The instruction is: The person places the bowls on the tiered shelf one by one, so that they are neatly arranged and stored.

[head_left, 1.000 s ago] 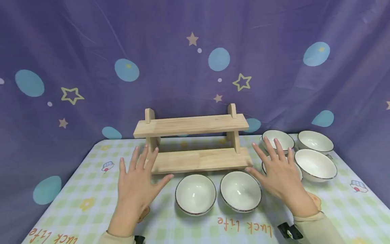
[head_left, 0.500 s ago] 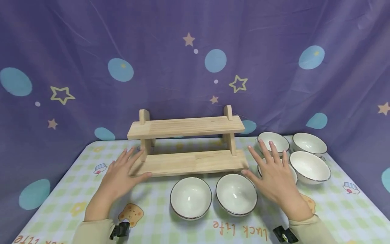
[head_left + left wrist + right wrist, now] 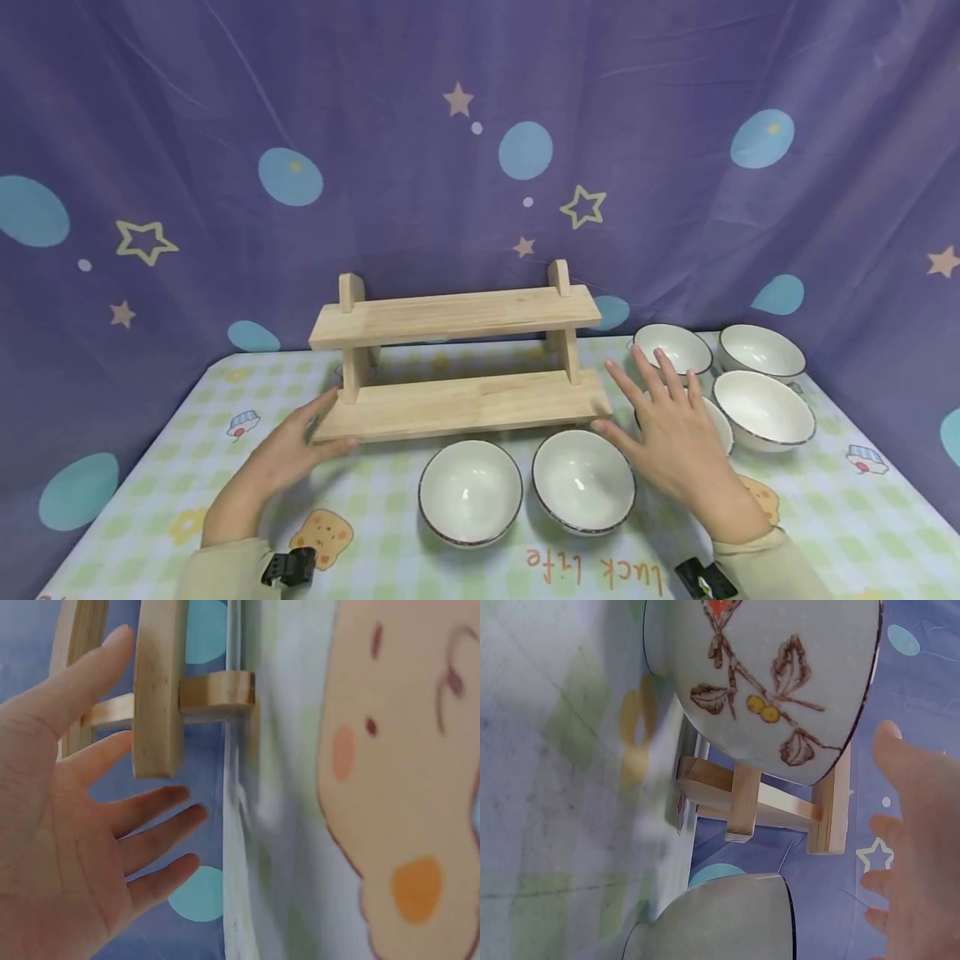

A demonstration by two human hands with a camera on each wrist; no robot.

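A two-tier wooden shelf rack (image 3: 457, 315) stands at the back of the table. My left hand (image 3: 281, 457) is at the left end of its lower board (image 3: 480, 406), thumb in front and fingers to the side. The left wrist view shows these fingers spread beside the board end (image 3: 157, 697); contact is unclear. My right hand (image 3: 678, 446) hovers off the right end, fingers spread, partly covering a white bowl (image 3: 720, 425). Two dark-rimmed white bowls stand upright before the rack, a left one (image 3: 470, 492) and a right one (image 3: 583, 482). Painted twigs mark one bowl (image 3: 780, 682).
More white bowls stand at the right, one at the back (image 3: 675, 348), one in the far corner (image 3: 761, 350) and one nearer (image 3: 763, 410). A checked tablecloth (image 3: 390, 550) covers the table. A purple curtain (image 3: 420, 192) hangs right behind the rack.
My left hand has moved left and down to the left end of the rack's lower board. My right hand stays nearly in place. The head view has shifted slightly; the bowls have not visibly moved.
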